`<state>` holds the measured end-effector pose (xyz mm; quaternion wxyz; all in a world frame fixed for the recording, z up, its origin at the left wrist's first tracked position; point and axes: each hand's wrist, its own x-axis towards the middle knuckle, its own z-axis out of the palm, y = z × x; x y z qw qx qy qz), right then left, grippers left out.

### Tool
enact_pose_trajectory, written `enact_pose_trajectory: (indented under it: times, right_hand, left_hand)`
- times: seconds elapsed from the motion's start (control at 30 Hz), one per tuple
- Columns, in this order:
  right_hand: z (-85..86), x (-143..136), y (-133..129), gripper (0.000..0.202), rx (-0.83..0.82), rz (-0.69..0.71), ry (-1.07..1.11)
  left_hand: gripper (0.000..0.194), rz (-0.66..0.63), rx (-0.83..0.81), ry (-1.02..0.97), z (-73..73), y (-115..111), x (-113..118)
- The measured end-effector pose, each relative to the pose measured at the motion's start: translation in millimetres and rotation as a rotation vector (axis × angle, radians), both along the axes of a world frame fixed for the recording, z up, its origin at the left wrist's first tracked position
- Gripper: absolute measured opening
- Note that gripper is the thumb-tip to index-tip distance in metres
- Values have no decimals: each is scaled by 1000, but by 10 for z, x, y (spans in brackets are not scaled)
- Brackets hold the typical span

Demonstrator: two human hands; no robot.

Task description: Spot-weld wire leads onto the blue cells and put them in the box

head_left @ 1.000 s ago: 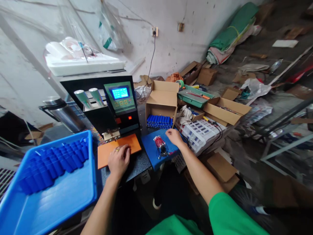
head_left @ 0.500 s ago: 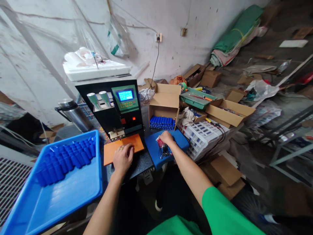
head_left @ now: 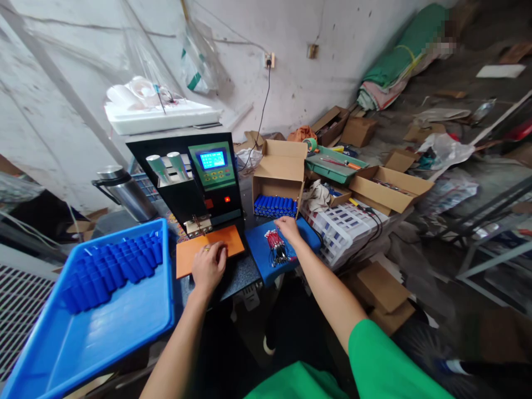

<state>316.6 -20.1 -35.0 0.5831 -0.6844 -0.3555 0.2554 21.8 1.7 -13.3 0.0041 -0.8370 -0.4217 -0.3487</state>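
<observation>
My left hand (head_left: 209,266) rests on an orange board (head_left: 189,259) in front of a black spot welder (head_left: 166,166). Its fingers curl downward, and whatever may be under them is hidden. Over a blue pad (head_left: 257,238), just beyond a bundle of red and black wires (head_left: 275,248), is my right hand (head_left: 287,227). Thumb and forefinger are closed in a pinch; anything between them is too small to make out. Behind the right hand, a cardboard box (head_left: 285,160) contains blue cylindrical battery cells (head_left: 276,205).
On the left stands a blue tray (head_left: 120,338) with rows of blue cells (head_left: 110,271). A steel jug (head_left: 128,194) is behind it. To the right are a white plastic basket (head_left: 336,230), a green tray (head_left: 338,169) and an open carton (head_left: 390,191).
My right hand has lifted off the wire bundle and moved slightly away from me, uncovering the wires. The left hand remains on the orange board.
</observation>
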Motion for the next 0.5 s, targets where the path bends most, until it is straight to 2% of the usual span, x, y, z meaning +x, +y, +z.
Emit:
enact_pose_trajectory:
  times: [0.13, 0.27, 0.37, 0.5]
  right_hand:
    - [209, 21, -34, 27, 114, 61, 285]
    - [435, -15, -68, 33, 255, 74, 426]
    - [565, -140, -117, 35, 320, 104, 478]
    - [643, -451, -179, 35, 354, 235, 557]
  left_hand:
    - [29, 2, -13, -2, 7, 2, 1]
    - [30, -5, -72, -52, 19, 31, -11]
    - [35, -48, -242, -232, 54, -24, 21]
    - [46, -151, -495, -517, 154, -269, 225]
